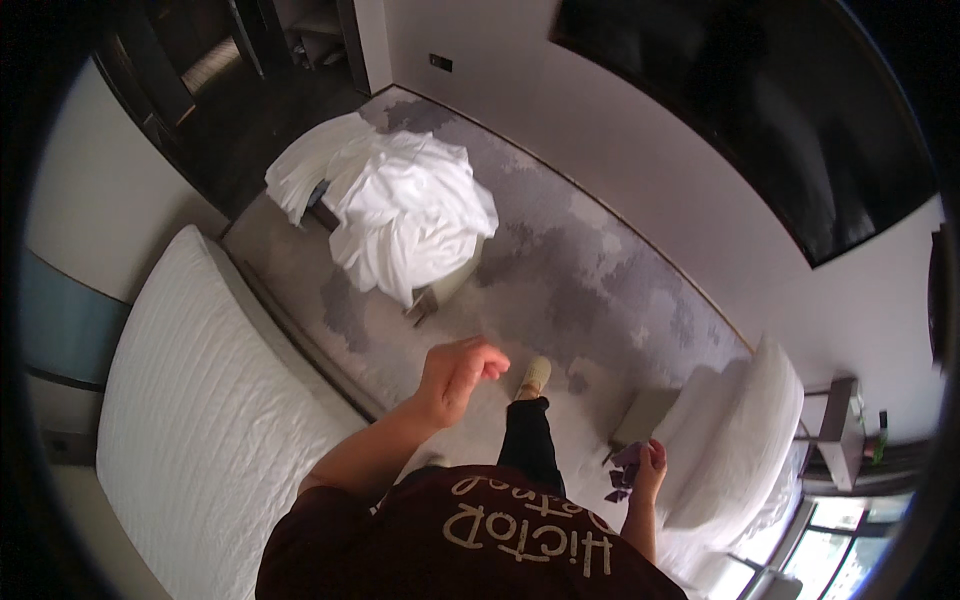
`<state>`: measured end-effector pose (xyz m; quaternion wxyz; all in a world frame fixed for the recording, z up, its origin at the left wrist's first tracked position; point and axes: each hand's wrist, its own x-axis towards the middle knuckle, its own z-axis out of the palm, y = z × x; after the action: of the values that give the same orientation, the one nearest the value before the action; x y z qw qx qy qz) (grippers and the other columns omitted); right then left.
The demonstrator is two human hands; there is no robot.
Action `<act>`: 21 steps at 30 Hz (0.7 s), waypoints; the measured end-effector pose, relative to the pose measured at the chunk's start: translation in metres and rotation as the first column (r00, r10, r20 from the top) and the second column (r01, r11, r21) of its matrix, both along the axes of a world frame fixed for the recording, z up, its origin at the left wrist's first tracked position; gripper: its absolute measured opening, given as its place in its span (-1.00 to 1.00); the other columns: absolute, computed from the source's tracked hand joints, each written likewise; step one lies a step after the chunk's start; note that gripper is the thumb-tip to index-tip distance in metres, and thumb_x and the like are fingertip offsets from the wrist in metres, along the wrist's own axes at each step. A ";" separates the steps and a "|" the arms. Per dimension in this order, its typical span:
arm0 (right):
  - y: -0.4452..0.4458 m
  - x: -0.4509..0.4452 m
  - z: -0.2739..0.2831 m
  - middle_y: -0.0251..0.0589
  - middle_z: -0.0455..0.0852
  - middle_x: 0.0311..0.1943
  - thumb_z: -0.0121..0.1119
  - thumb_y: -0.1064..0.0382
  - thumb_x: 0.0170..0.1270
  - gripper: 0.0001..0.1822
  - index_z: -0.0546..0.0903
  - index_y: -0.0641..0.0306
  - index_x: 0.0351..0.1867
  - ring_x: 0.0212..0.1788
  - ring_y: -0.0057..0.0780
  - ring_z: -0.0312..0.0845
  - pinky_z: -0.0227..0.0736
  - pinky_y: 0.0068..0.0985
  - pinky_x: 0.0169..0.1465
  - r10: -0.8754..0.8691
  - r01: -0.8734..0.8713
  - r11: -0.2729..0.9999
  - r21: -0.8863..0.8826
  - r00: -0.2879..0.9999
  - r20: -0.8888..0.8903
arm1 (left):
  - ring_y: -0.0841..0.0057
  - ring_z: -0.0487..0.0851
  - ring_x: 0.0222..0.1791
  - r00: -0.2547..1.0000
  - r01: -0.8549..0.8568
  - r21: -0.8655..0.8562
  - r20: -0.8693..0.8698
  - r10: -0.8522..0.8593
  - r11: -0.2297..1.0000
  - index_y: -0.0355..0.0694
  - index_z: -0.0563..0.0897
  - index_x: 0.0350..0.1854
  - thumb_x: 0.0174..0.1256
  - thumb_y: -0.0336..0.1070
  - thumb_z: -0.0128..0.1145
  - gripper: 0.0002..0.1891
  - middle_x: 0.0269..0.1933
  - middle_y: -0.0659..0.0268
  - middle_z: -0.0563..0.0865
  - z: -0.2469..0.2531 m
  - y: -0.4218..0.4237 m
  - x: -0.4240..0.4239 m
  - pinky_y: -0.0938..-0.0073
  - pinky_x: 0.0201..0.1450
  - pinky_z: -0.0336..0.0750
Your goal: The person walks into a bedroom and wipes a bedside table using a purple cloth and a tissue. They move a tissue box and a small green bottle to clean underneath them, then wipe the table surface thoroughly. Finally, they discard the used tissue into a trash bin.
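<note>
My left hand [463, 376] is raised over the carpet with its fingers curled together; nothing shows in it. My right hand [651, 463], lower down on the right, grips a crumpled dark purple cloth [628, 466]. Just beyond that hand, white bedding [727, 442] lies heaped beside an olive-coloured seat [645, 415]. Ahead, a big pile of rumpled white linen [412, 202] covers most of a piece of furniture, whose legs show below. To the left lies a mattress [202, 420] with a white quilted cover.
Patterned grey carpet [525, 247] runs between the mattress and the wall. A large black television screen [757, 112] hangs on that wall. A dark doorway area [247, 127] is at the upper left. A desk or shelf [840, 427] and a window [840, 540] are at the right.
</note>
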<state>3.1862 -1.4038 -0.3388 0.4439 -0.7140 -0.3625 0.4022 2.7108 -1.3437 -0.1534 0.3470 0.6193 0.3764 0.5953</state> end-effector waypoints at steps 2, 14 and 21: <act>0.092 0.015 -0.018 -0.37 0.70 -0.23 0.21 0.36 0.43 -0.77 0.62 0.30 0.07 -0.20 -0.63 0.56 0.47 -0.61 -0.09 -0.008 0.008 1.000 -0.004 0.998 0.061 | 0.44 0.61 -0.43 0.999 -0.018 -0.067 -0.038 0.016 0.998 -0.36 0.61 -0.25 0.67 -0.15 -0.22 -0.57 -0.37 0.19 0.68 -0.013 0.075 0.002 0.47 -0.30 0.52; 0.735 -0.263 0.060 -0.26 0.72 -0.18 0.20 0.31 0.44 -0.71 0.62 0.28 0.14 -0.17 -0.56 0.60 0.52 -0.53 -0.05 0.715 -0.741 0.661 0.117 0.670 0.200 | 0.59 0.58 -0.42 0.867 -0.458 -0.367 0.016 0.498 0.810 -0.33 0.63 -0.33 0.66 -0.17 -0.27 -0.54 -0.39 0.29 0.67 -0.011 0.447 -0.074 0.56 -0.28 0.48; 0.995 -0.349 -0.071 0.09 0.78 -0.17 0.26 0.11 0.33 -0.66 0.67 0.29 -0.01 -0.10 0.02 0.74 0.60 -0.20 -0.01 0.743 -0.878 0.439 -0.191 0.235 0.626 | 0.55 0.54 -0.47 0.586 -0.701 -0.428 0.110 0.802 0.571 -0.32 0.64 -0.40 0.68 -0.05 -0.29 -0.44 -0.48 0.27 0.64 -0.044 0.664 -0.197 0.51 -0.35 0.44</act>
<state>2.8369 -0.4090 -0.4098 0.0873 -0.4580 -0.8428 0.2690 2.5135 -0.6796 -0.1977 0.2094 0.2317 0.6465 0.6961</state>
